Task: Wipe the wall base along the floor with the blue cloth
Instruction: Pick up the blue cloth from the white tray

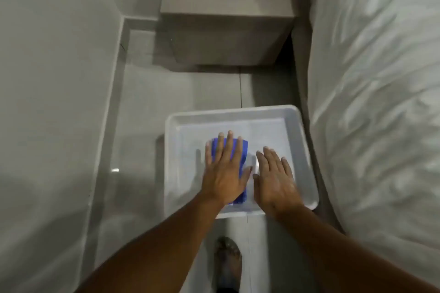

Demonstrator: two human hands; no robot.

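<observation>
Both hands lie flat with fingers spread, low in the frame's centre. Left hand [225, 171] presses on the blue cloth [241, 150], covering most of it, inside a white plastic tray [302, 150] on the floor. Right hand [276, 177] rests empty just beside it. Wall base [112, 107] runs along the left. Motion blur softens everything.

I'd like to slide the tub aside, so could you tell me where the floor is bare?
Bare grey tile floor runs between the wall base on the left and the clear plastic tub, and ahead to the grey cabinet. The right is tight: the tub nearly meets the white bed. Both hands fill the tub, over the blue cloth.
</observation>
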